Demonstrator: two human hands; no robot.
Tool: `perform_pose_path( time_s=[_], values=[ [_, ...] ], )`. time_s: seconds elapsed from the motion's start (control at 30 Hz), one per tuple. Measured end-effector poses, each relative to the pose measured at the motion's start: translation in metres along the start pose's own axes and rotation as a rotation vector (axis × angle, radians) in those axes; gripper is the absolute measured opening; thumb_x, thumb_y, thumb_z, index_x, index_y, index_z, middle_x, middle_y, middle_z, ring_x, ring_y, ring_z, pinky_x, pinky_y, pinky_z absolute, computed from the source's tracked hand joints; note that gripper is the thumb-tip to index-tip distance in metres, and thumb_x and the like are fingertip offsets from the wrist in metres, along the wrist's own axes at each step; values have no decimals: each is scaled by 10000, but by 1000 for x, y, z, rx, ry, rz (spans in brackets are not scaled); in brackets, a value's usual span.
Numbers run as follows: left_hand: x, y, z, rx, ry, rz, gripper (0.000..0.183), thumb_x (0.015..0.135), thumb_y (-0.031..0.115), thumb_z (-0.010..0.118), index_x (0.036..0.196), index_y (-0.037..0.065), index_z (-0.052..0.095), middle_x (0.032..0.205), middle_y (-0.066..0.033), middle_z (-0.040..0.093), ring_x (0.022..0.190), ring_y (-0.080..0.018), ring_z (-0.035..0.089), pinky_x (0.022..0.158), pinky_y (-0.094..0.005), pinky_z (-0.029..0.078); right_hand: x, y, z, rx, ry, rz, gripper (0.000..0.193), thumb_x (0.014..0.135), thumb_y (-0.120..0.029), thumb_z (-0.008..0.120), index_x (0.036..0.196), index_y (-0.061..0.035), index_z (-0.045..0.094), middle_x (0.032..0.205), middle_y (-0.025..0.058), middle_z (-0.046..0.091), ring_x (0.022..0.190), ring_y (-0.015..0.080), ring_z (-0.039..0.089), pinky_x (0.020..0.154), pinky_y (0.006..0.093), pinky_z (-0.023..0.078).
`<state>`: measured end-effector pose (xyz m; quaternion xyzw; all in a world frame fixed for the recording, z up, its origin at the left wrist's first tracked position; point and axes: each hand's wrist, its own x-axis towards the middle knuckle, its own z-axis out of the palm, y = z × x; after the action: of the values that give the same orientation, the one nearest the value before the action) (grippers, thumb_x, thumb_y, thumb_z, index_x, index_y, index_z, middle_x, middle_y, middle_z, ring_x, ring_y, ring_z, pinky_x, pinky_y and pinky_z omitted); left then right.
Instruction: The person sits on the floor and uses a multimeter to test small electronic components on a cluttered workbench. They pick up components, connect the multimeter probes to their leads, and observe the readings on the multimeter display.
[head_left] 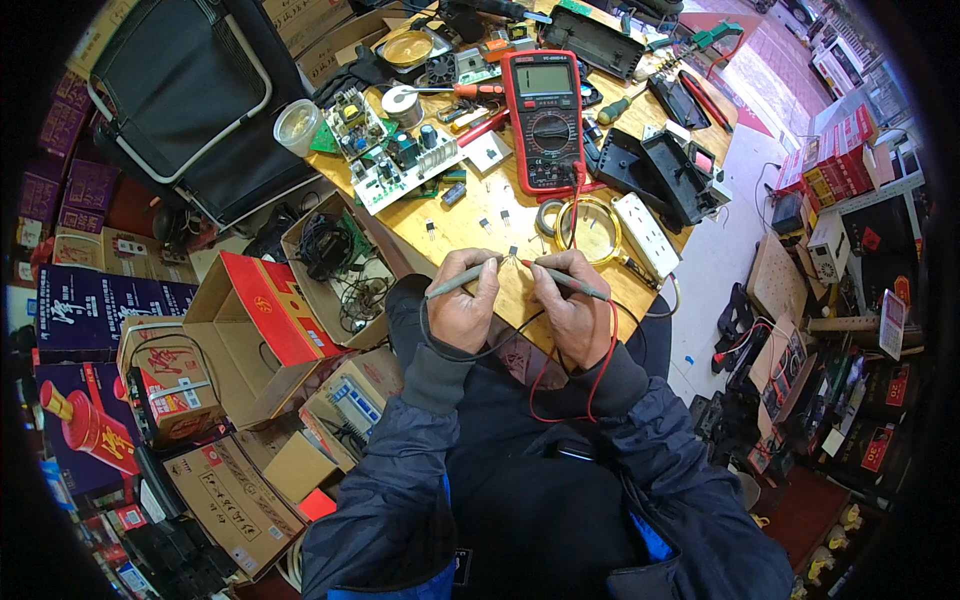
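Note:
My left hand (464, 303) is closed round a grey-green test probe (446, 284) with a black lead. In my right hand (570, 310) is a second probe (580, 284), grey with a red tip and a red lead. Both probe tips meet close to the legs of a small black transistor-like part (513, 251) near the table's front edge; whether they touch the legs is too small to tell. Beyond my hands lies a red multimeter (545, 125) with its display lit. Several similar three-legged parts (431, 230) lie loose on the wood, beside a dark cylindrical capacitor (454, 194).
A circuit board (390, 150) stands left of the multimeter. To its right are a magnifying glass (588, 232), a white power strip (645, 235) and open black plastic housings (660, 175). The wooden table (455, 235) ends before my lap. Cardboard boxes (225, 340) crowd the left floor.

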<state>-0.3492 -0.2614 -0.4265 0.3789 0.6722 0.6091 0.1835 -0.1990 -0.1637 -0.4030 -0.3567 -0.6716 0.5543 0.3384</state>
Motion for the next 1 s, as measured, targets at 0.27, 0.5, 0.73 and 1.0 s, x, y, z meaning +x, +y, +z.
perform_pose_path(
  time_s=[0.27,0.5,0.73,1.0],
  values=[
    [2,1,3,1,53,27,135,1071,106,743,1135,-12,741,1050,-162,800,966,-275,790,877,-380,621,1,1,0,-22,-7,-11,178,1067,-133,782,1134,24,733,907,111,765,793,158,738,721,312,578],
    [2,0,4,5,59,27,123,1064,94,745,1127,-12,742,1047,-161,798,967,-280,792,878,-381,621,1,3,0,-44,4,-46,174,1061,-129,789,1131,22,737,902,113,762,789,166,735,715,317,572],
    [2,0,4,-4,53,3,122,1062,89,745,1128,-13,737,1050,-163,797,976,-284,790,885,-385,620,1,3,0,-31,3,-36,171,1060,-126,791,1129,22,739,912,112,761,789,163,733,716,313,571],
    [1,-4,1,60,11,47,140,1124,99,705,1190,-23,687,1108,-130,807,1010,-183,769,917,-335,622,0,-2,-1,-2,-7,-17,165,1064,-118,784,1134,25,741,931,110,759,794,152,728,722,306,570]
  ],
)
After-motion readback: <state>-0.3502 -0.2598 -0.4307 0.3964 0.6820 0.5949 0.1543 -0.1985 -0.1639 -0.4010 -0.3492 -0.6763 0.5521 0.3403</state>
